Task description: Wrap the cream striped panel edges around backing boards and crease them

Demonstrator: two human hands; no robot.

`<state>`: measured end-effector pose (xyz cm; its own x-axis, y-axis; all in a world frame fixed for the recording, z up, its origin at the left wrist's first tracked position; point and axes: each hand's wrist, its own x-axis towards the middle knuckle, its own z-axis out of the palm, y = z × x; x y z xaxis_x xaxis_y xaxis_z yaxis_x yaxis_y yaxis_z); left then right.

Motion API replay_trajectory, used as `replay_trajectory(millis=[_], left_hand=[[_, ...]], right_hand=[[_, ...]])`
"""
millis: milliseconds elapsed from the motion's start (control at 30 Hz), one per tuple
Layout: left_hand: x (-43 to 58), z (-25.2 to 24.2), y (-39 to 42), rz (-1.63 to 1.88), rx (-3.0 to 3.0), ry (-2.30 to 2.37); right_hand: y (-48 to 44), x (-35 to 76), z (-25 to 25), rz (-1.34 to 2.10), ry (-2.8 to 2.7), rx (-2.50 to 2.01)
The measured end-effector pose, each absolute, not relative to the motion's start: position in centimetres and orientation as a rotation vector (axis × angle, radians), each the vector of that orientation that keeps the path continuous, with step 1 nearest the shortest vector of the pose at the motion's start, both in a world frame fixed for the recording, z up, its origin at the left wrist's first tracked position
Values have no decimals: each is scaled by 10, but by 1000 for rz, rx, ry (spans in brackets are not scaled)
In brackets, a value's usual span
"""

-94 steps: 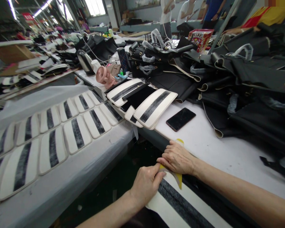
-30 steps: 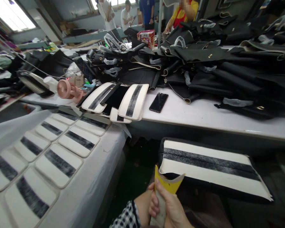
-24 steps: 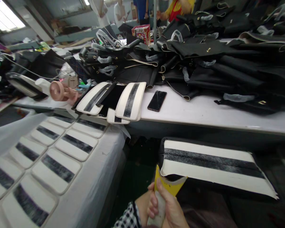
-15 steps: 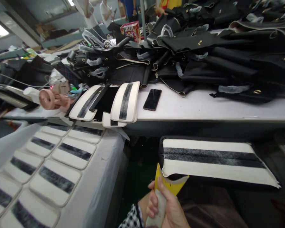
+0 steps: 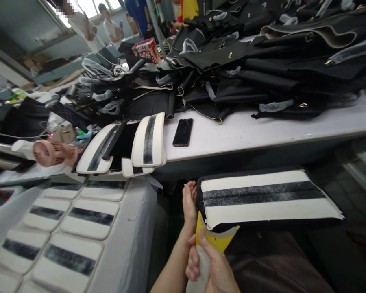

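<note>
My right hand [image 5: 212,260] is closed around the pale handle of a yellow scraper [image 5: 221,240] with a curved, notched edge. The scraper's blade is by the near left corner of a long black piece with white panels [image 5: 262,213] and a dark, smudged stripe along its middle. My left hand [image 5: 189,203] is at the left end of that piece, its fingers stretched out along the black edge. Whether those fingers press on the edge is unclear. Below the piece is a dark brown cloth-like surface [image 5: 277,260].
White striped panels [image 5: 85,219] lie in rows on a covered table at left; others [image 5: 148,140] overhang the bench. A phone [image 5: 183,132], a pink fan [image 5: 53,152] and heaped black bag parts [image 5: 247,89] occupy the bench. People [image 5: 112,28] stand behind.
My left hand has come out from behind my right hand and reached forward to the left end of the striped piece. The scraper stays in my right hand. The view has tilted and shifted.
</note>
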<state>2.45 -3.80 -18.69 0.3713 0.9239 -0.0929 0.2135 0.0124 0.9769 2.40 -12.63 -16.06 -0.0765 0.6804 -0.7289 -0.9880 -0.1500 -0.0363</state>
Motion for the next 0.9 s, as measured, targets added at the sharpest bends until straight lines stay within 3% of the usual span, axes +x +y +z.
replay_trajectory(millis=[133,900], left_hand=[[42,-172,-5,796,1545,962],[51,-155,-10,628,1787,1086]], right_hand=[[-129,27,-161,1604,544,-781],[-143,85,-173,2039,227,-832]])
